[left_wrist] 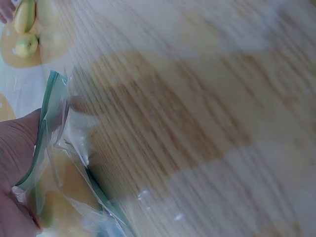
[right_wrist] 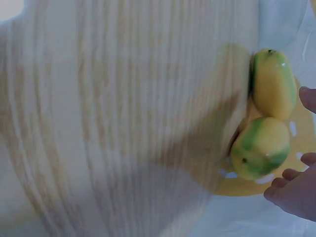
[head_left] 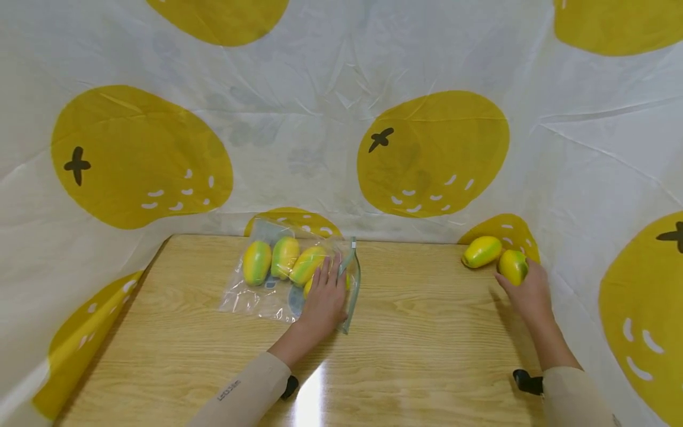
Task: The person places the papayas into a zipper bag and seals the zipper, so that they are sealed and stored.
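Observation:
A clear zip bag with a green zip edge lies at centre-left and holds several yellow-green mangoes. At its mouth, my left hand grips one mango, partly hidden under the hand and seen through the plastic in the left wrist view. Toward the back right corner, my right hand is at the nearer of two loose mangoes, thumb and fingers spread on either side. The right wrist view shows a gap between those fingers and the fruit. Touching it is the other mango.
The wooden table ends at a white cloth printed with big yellow fruit, which rises behind and at both sides. The two loose mangoes lie close to the cloth. Black straps or mounts show at both wrists.

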`<state>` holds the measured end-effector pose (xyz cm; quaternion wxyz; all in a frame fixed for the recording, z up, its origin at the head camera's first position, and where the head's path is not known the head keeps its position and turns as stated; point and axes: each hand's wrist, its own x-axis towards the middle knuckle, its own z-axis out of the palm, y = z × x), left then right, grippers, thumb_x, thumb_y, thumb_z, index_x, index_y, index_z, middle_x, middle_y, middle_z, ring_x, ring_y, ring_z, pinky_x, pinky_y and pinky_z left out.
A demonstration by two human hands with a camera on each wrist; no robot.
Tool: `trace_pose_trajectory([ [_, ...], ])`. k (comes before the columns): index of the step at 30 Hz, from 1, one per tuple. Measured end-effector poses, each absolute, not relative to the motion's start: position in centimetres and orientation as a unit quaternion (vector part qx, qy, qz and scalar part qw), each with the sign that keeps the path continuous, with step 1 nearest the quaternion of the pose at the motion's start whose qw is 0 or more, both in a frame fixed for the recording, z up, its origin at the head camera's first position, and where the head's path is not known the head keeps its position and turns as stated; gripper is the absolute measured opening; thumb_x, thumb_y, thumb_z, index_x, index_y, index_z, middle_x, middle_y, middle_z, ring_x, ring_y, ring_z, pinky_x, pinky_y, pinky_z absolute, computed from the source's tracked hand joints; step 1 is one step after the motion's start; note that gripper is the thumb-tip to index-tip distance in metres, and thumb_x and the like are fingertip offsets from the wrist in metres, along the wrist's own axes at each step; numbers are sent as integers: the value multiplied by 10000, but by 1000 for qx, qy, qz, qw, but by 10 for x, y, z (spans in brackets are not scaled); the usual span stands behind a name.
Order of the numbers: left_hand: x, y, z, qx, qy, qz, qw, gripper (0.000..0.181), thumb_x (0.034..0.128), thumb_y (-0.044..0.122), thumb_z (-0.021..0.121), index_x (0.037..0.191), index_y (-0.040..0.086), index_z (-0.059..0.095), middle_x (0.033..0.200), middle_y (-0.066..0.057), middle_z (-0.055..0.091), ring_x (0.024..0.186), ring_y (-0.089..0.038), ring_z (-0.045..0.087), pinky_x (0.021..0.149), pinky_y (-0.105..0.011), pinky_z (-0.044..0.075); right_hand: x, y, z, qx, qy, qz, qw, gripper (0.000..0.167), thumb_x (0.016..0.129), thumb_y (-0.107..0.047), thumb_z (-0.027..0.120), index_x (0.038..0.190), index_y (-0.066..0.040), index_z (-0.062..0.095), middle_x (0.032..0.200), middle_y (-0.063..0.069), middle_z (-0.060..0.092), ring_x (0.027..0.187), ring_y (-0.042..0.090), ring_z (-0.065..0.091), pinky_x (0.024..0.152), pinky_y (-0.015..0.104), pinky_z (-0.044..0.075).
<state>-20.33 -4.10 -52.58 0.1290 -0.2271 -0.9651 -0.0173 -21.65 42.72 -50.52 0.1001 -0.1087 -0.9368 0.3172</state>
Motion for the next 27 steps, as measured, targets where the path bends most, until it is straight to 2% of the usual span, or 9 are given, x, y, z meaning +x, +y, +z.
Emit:
trace_pose_trajectory([
  [6, -204, -41, -524, -226, -965, -19, 130, 1106, 651, 462, 976, 1500, -15, 453, 1692, -264, 186, 1551, -450, 249, 1230, -543, 321, -222, 433, -514, -115, -939, 308, 105, 896, 988, -287, 688, 1542, 182, 163, 1454, 484, 301, 1308, 628, 330, 1025, 732, 327],
  [16, -204, -40, -526, -221, -969, -26, 108, 1116, 681, 452, 963, 1533, -10, 408, 1710, -246, 135, 1570, -435, 203, 1254, -541, 269, -226, 435, -524, -152, -940, 301, 53, 947, 1027, -265, 604, 1579, 116, -63, 1483, 513, 184, 1308, 674, 304, 1045, 756, 324],
  [21, -203, -40, -524, -219, -970, -28, 104, 1129, 680, 449, 963, 1543, -5, 394, 1710, -242, 139, 1571, -433, 200, 1252, -543, 275, -231, 436, -530, -168, -929, 324, 64, 853, 1035, -163, 542, 1587, 87, -57, 1515, 510, 147, 1383, 672, 231, 1128, 744, 256],
  [27, -204, -40, -523, -221, -969, -33, 109, 1142, 673, 431, 971, 1547, -13, 385, 1704, -245, 165, 1564, -440, 218, 1245, -546, 288, -235, 434, -533, -197, -920, 331, 68, 814, 1028, -193, 554, 1573, 37, -6, 1446, 525, 183, 1344, 660, 249, 1107, 723, 283],
])
